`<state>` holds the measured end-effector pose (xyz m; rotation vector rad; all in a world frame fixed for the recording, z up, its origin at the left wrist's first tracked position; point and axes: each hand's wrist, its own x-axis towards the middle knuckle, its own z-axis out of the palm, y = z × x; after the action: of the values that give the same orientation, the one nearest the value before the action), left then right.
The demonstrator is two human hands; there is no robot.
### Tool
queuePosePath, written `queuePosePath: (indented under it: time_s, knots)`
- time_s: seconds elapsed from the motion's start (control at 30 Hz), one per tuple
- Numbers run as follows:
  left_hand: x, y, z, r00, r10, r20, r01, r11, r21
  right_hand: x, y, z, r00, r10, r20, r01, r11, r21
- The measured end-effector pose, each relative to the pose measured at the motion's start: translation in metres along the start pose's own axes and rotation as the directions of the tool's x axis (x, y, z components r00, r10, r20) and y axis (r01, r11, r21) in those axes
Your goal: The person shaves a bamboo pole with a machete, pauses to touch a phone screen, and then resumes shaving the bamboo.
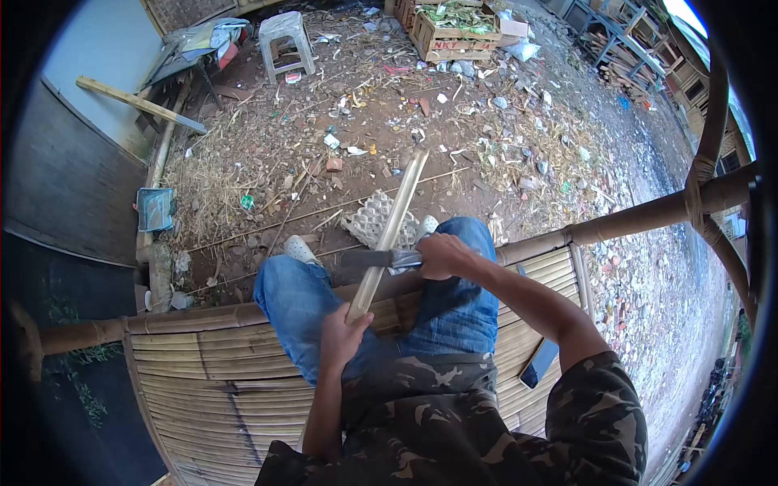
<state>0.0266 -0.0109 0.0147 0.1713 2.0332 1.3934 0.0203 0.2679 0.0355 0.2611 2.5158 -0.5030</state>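
My left hand (344, 334) is closed round the lower end of a long pale strip, which looks like split bamboo (393, 223) and slants up and away to the right. In my right hand (446, 257) is the handle of a knife (369, 258). Its dark, blurred blade lies across the strip, above my left hand, pointing left. Whether the blade cuts into the strip cannot be made out. Both hands are over my knees, in blue jeans (296, 312).
I sit on a bamboo-slat bench (219, 381) with a phone (539, 363) at my right. An egg tray (373, 219) lies by my feet. Beyond are a stool (285, 44), wooden crates (454, 40), a blue basket (154, 211) and littered ground. A bamboo rail (632, 220) runs right.
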Motion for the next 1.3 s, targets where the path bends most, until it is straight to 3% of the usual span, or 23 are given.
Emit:
queuePosePath:
  time_s: [0.07,0.13,0.23,0.3,0.37,0.4,0.47,0.53,0.57,0.63,0.7,0.73,0.8,0.9,1.03,1.13,1.23,1.27,1.3]
  knots:
    - [0.004,0.002,0.001,0.999,0.029,-0.033,-0.029,1.0,-0.001,0.04,0.038,-0.014,0.959,0.224,-0.176,-0.192,0.964,0.182]
    - [0.006,0.0,0.001,0.999,0.041,-0.007,-0.041,0.999,0.015,0.043,0.064,-0.052,0.889,0.342,-0.304,-0.268,0.928,0.259]
    - [0.004,0.002,0.002,0.999,0.033,0.011,-0.033,0.999,-0.007,0.044,0.073,-0.058,0.9,0.339,-0.275,-0.275,0.929,0.246]
    - [0.006,0.005,0.002,0.999,0.028,0.015,-0.028,0.999,-0.039,0.024,0.043,-0.034,0.965,0.221,-0.143,-0.185,0.955,0.232]
    - [0.006,0.004,-0.002,0.998,-0.034,0.053,0.041,0.991,-0.125,-0.003,0.014,0.003,0.995,0.03,-0.095,-0.022,0.996,0.089]
    - [0.008,0.005,-0.002,0.998,-0.027,0.056,0.033,0.993,-0.111,-0.003,0.013,-0.003,0.994,0.033,-0.107,-0.022,0.995,0.1]
    - [0.006,0.002,-0.001,0.998,-0.008,0.067,0.018,0.987,-0.157,-0.002,0.016,-0.016,1.0,0.001,-0.017,-0.002,0.999,-0.05]
    - [0.005,-0.001,-0.003,0.997,-0.007,0.075,0.018,0.989,-0.148,0.035,0.049,-0.023,0.971,0.176,-0.164,-0.15,0.976,0.158]
    - [0.008,0.001,-0.003,0.997,0.01,0.076,0.002,0.988,-0.152,0.04,0.057,-0.036,0.95,0.155,-0.272,-0.133,0.986,0.097]
    - [0.008,0.0,-0.004,0.997,0.012,0.08,0.001,0.987,-0.158,0.038,0.052,-0.054,0.944,0.231,-0.236,-0.205,0.97,0.127]
    - [0.009,-0.002,-0.006,0.997,0.011,0.082,0.002,0.986,-0.167,0.037,0.04,-0.056,0.913,0.296,-0.28,-0.213,0.933,0.292]
    - [0.011,-0.004,-0.007,0.997,-0.001,0.076,0.016,0.982,-0.188,0.031,0.03,-0.046,0.941,0.264,-0.21,-0.191,0.93,0.313]
    - [0.014,-0.007,-0.006,0.998,-0.016,0.062,0.029,0.976,-0.218,0.007,0.0,-0.005,0.983,0.09,-0.158,-0.07,0.99,0.126]
    - [0.009,0.001,-0.008,0.996,-0.037,0.085,0.058,0.964,-0.261,-0.027,-0.036,0.035,0.997,-0.007,-0.074,0.02,0.984,0.176]
    - [0.009,0.005,-0.009,0.994,0.031,0.107,0.005,0.947,-0.32,-0.056,-0.062,0.067,0.928,0.154,-0.339,-0.022,0.932,0.361]
    - [0.018,-0.006,-0.019,0.992,0.02,0.127,0.021,0.95,-0.312,-0.073,-0.095,0.09,0.896,0.196,-0.399,0.064,0.832,0.551]
    - [0.001,0.008,-0.006,0.991,0.056,0.119,-0.009,0.931,-0.364,-0.087,-0.123,0.102,0.849,0.132,-0.511,0.242,0.764,0.599]
    - [-0.002,0.0,-0.007,0.987,0.049,0.156,0.009,0.935,-0.355,-0.092,-0.125,0.103,0.846,0.169,-0.505,0.215,0.759,0.614]
    - [-0.002,-0.003,-0.01,0.993,-0.003,0.121,0.048,0.926,-0.374,-0.096,-0.127,0.097,0.856,0.083,-0.51,0.269,0.772,0.577]
